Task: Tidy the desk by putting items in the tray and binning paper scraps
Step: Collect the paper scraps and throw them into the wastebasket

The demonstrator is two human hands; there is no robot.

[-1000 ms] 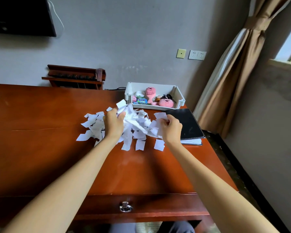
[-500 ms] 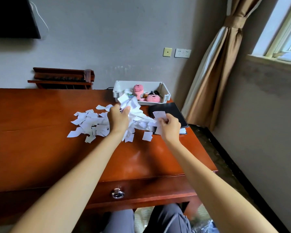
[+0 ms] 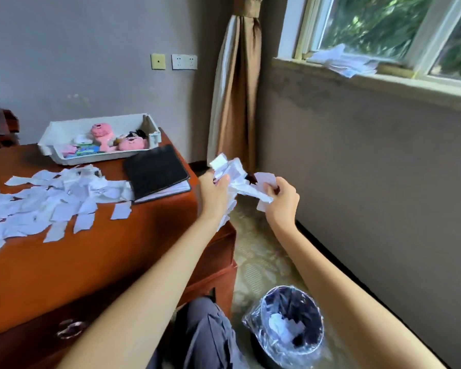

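My left hand (image 3: 214, 193) and my right hand (image 3: 282, 199) together hold a bunch of white paper scraps (image 3: 237, 179) in the air, past the right end of the wooden desk (image 3: 96, 251). Below them on the floor stands a bin (image 3: 290, 326) lined with a clear bag, with some scraps inside. Many more white scraps (image 3: 45, 201) lie spread over the desk's left part. A white tray (image 3: 64, 157) at the desk's back holds pink plush toys (image 3: 103, 135) and small items.
A black notebook (image 3: 156, 171) lies at the desk's right corner beside the tray. A brown curtain (image 3: 236, 83) hangs behind my hands. Papers (image 3: 341, 61) rest on the window sill. My knee in grey trousers (image 3: 205, 331) is beside the bin. The right wall is close.
Both hands lifted a bunch of scraps off the desk pile and carried it right, beyond the desk's end. The view swung right, bringing the bin and window into sight.
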